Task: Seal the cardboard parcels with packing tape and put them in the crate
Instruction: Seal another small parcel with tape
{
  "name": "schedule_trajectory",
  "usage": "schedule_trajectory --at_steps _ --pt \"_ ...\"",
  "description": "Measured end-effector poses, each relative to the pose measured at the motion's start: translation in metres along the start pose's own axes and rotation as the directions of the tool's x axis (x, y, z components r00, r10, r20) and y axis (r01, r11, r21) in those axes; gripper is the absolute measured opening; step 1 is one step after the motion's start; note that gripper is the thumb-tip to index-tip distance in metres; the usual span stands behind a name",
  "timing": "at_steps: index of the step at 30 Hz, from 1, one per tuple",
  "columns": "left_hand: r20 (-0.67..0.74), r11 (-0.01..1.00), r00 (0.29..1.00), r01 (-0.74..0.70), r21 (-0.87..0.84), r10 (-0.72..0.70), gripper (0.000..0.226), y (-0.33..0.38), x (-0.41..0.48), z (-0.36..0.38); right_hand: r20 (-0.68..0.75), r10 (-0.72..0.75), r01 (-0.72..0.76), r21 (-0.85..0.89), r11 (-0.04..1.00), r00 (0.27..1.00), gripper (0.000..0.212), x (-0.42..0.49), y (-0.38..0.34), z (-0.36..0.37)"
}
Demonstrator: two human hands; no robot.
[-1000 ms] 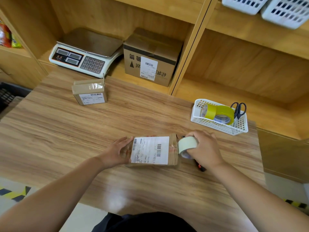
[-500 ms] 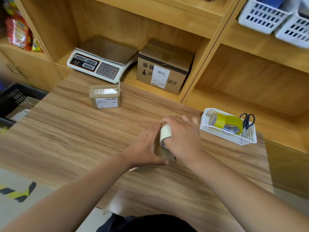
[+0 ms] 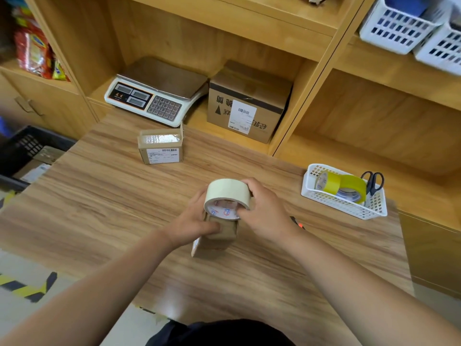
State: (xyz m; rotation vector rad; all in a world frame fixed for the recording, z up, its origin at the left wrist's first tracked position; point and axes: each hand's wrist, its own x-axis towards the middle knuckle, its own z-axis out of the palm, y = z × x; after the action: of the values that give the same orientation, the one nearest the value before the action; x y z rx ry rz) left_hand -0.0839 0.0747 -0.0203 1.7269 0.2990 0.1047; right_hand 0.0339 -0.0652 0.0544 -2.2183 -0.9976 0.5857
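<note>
- Judging progress first: I'd put this mid-seal on one parcel [image 3: 222, 233]. It stands on edge on the worktop [image 3: 99, 208] right in front of me, between both hands.
- My left grip [image 3: 197, 221] is curled round that parcel, thumb laid across its near face to steady it.
- My right grip [image 3: 264, 213] is closed round the tape roll [image 3: 227, 193], thumb hooked inside the core. The roll sits at the parcel's upper end. No drawn strip shows, so I cannot tell whether tape is down on this face.
- A second parcel [image 3: 161, 148] sits well apart, toward the shelves. Glossy tape shows on its top, but one flap edge stands up, so I'd count it as possibly unfinished and certainly not crated.
- The crate [image 3: 27, 151] is off the worktop's left edge; something cardboard with a label seems to lie in it already.
- Left to do, by my reckoning: finish this seal, cut the tape, then crate both parcels.
- The parcel itself is small and slim, plain brown card, with a white label on the side turned left. I'd guess it is light and easily tipped.
</note>
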Motion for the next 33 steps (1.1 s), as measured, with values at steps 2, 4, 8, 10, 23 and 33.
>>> schedule_trajectory --at_steps 2,4,8,10,23,33 --pt "0.005 1.0 1.0 -0.015 0.007 0.015 0.07 0.002 -0.002 -0.003 0.05 -0.042 0.045 -0.056 0.997 0.998 0.043 0.003 -0.004 -0.002" --pt "0.029 0.999 0.999 -0.021 0.037 0.02 0.071 0.003 -0.001 -0.005 0.071 -0.064 0.073 -0.123 0.99 0.995 0.044 0.004 -0.005 -0.004" --pt "0.047 0.986 0.998 0.027 0.164 -0.035 0.077 -0.016 0.001 -0.018 0.047 -0.055 0.064 -0.223 0.973 0.997 0.051 0.003 -0.001 -0.023" --pt "0.051 0.985 0.995 0.077 0.156 -0.086 0.074 -0.02 -0.002 -0.024 0.053 -0.092 0.103 -0.262 0.96 0.994 0.052 0.0 0.001 -0.036" --pt "0.09 0.979 0.99 0.093 0.181 -0.11 0.072 -0.016 -0.002 -0.026 0.14 -0.214 0.254 -0.63 0.734 0.967 0.057 -0.004 0.038 -0.043" --pt "0.084 0.99 0.99 0.109 0.092 -0.117 0.075 -0.006 -0.007 -0.022 0.113 -0.286 0.281 -0.694 0.663 0.952 0.057 -0.006 0.056 -0.025"
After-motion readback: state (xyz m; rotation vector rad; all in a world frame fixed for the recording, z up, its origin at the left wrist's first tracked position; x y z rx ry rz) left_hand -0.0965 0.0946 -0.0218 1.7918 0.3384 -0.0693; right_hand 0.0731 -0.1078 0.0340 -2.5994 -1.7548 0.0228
